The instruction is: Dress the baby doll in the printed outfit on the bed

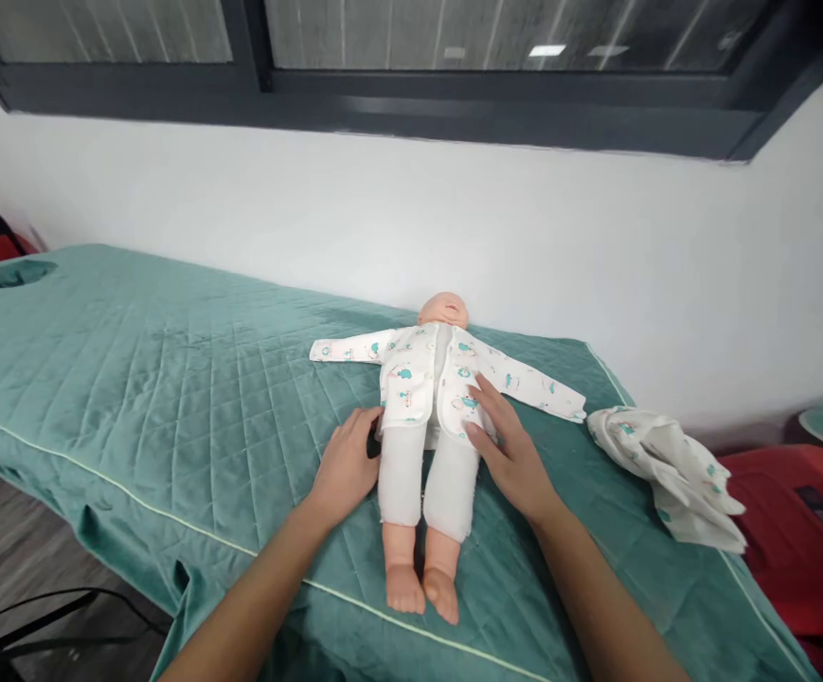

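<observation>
A baby doll point(446, 308) lies on its back on a green quilted bed cover point(241, 379). Its legs are wrapped in white cloth, and its feet are bare. A white jacket point(407, 374) with a green print is on it, the front parted and both sleeves stretched out sideways. My left hand point(347, 464) is beside the doll's hip at the jacket's lower left edge, thumb and fingers apart, fingertips partly hidden. On the jacket's right front panel rests my right hand point(510, 450), its fingers spread and the thumb at the hem.
A crumpled white printed garment point(673, 474) lies at the bed's right edge. Beyond it stands a red chair or case point(801, 530). A white wall point(241, 208) and a dark window frame point(454, 109) rise behind the bed. Black cables point(84, 606) are at lower left.
</observation>
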Available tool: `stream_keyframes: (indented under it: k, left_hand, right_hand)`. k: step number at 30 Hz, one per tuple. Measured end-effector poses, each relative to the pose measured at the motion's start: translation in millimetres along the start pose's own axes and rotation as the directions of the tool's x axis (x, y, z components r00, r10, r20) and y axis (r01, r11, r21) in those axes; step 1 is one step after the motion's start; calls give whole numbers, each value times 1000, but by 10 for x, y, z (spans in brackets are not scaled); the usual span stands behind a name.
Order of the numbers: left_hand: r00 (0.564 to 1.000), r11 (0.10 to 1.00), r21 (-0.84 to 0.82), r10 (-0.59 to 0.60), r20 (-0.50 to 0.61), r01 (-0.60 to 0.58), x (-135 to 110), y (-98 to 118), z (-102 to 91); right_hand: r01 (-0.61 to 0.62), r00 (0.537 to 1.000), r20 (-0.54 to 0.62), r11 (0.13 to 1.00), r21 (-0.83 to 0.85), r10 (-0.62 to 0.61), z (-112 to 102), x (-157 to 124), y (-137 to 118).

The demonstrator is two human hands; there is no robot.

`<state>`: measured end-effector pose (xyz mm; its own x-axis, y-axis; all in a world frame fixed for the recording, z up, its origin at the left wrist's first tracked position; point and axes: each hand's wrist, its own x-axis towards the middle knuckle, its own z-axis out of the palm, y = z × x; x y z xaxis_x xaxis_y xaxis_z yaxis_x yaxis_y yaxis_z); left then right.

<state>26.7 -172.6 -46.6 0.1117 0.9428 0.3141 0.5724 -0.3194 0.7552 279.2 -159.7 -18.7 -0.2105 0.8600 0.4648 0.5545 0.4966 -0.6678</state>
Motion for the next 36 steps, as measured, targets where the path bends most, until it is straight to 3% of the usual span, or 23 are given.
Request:
stream_keyframes:
  k: [6,11,17,22,25,30,36]
  left_hand:
    - [999,998,56,-13,-46,16,39,-81,60]
    - [996,997,47,-54,-76,57,51,-88,67]
    - [962,998,-62,-23,-273,7,-12,-141,30]
    - [954,1000,5,-8,-301,10,-54,-127,10]
    - [953,999,33,-11,-301,22,-63,-115,10]
    - [945,998,-3,62,-320,-66,-60,-99,-5]
    - [940,977,-33,191,-282,-209,165,40,49]
  right_hand:
    - [-197,976,-99,979,-45,192,0,-513,-75]
    - [-322,935,-218,928,-187,280,71,-460,-66]
    - [-434,882,-266,890,-137,389,55,-454,-99]
    - [-471,858,-316,866,-169,405,19,-507,-126]
    - [-399,887,-339,889,-226,313,28,-509,-103]
    - [-177,938,-341,923,-341,54,66,-500,-124]
    - [12,965,-239,928,-373,-109,111,-359,-209]
